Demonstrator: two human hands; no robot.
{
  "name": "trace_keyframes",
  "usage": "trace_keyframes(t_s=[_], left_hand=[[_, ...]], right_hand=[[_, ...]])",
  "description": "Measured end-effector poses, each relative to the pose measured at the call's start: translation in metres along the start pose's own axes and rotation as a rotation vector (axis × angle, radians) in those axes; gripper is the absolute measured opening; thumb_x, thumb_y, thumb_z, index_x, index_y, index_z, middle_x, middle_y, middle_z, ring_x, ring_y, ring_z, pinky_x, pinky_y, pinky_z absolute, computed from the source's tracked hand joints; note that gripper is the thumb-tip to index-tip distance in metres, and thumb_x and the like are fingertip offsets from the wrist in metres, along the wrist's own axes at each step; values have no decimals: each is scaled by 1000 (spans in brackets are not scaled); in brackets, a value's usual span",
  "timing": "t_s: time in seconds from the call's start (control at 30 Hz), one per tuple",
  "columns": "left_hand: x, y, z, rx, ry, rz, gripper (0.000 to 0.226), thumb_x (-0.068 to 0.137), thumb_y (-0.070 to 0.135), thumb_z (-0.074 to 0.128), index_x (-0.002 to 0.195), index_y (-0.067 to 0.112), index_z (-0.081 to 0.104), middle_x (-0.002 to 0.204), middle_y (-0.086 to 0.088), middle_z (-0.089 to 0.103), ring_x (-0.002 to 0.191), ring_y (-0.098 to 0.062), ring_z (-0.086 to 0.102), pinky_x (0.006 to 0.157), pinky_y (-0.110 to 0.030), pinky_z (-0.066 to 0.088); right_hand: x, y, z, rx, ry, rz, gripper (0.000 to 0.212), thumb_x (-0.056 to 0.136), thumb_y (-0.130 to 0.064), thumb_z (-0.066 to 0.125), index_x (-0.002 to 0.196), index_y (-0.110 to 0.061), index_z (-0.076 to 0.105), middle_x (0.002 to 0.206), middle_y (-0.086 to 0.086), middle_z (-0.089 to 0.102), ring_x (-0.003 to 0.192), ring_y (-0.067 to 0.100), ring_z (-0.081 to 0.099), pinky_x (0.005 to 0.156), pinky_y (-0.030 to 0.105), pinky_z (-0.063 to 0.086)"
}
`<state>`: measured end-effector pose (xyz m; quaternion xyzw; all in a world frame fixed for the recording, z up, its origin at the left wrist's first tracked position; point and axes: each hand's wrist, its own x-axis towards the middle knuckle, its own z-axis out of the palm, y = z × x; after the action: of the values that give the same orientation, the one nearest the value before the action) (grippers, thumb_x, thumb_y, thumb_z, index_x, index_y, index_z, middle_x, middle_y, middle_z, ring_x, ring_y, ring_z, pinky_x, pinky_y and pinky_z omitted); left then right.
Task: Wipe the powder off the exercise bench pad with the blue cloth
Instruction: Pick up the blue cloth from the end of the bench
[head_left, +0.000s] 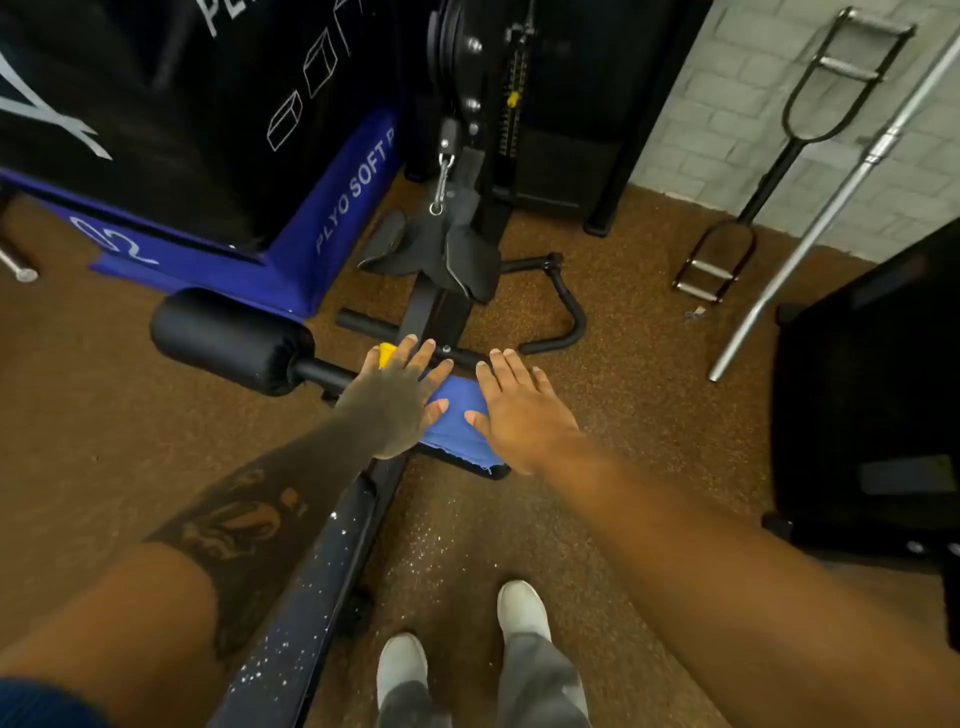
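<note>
The blue cloth (457, 415) lies spread over the far end of the black bench pad (317, 587). My left hand (400, 400) lies flat on the cloth's left side, fingers apart. Pressing flat on the cloth's right side is my right hand (524, 410). White powder specks dot the near part of the pad. More specks lie scattered on the floor beside it. A yellow knob (385, 354) shows just beyond my left fingers.
A black foam roller pad (228, 338) sticks out left of the bench end. A blue and black plyo box (208, 156) stands behind it. A cable machine (467, 130) is straight ahead. Bars (831, 208) lean on the wall at the right. My shoes (522, 613) stand beside the bench.
</note>
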<state>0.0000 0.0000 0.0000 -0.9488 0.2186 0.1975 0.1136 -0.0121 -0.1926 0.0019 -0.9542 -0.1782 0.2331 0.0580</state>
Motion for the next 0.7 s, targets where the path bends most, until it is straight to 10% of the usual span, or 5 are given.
trace_keyframes(t_s=[0.6, 0.7], left_hand=[[3, -18, -12, -175, -41, -120, 80, 92, 71, 44, 147, 13, 38, 151, -12, 36, 137, -32, 34, 107, -50, 37], [-6, -21, -14, -273, -44, -193, 60, 100, 57, 42, 139, 12, 46, 149, -13, 40, 135, -31, 37, 105, -49, 38]], right_hand=[[38, 0, -28, 269, -194, 39, 61, 87, -38, 72, 134, -8, 47, 135, 15, 47, 126, 34, 47, 98, 45, 44], [44, -3, -40, 272, -209, -31, 22, 86, -31, 74, 90, -24, 53, 100, 10, 53, 96, 26, 52, 77, 34, 41]])
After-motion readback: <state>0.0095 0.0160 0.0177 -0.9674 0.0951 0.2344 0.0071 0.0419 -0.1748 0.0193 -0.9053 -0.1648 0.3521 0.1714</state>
